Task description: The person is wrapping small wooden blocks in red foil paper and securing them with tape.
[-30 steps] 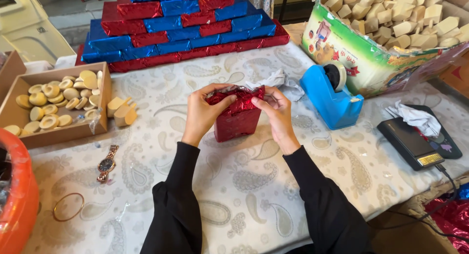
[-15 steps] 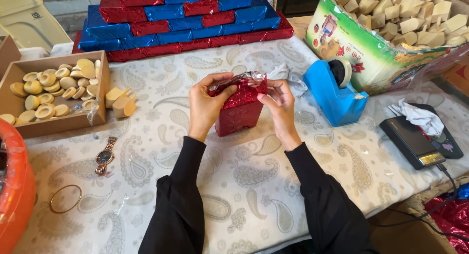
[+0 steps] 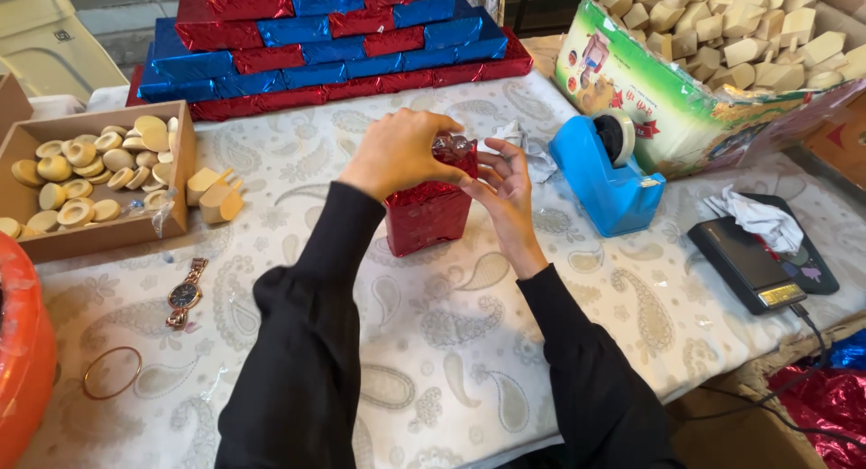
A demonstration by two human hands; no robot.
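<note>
Head view shows a table under a white paisley-printed cloth (image 3: 451, 343); its near half, toward 6 o'clock, lies bare, while the far edge at 12 o'clock is closed by a stack of red and blue foil-wrapped blocks (image 3: 334, 36). At the centre stands a red shiny foil-wrapped box (image 3: 428, 216), upright on the cloth, its top foil crumpled. The left hand (image 3: 397, 153) is clenched over this top. The right hand (image 3: 505, 185) pinches the foil at the 3 o'clock edge. A blue plastic tape dispenser (image 3: 600, 176) stands near at 3 o'clock. The box top is mostly hidden by the left hand.
</note>
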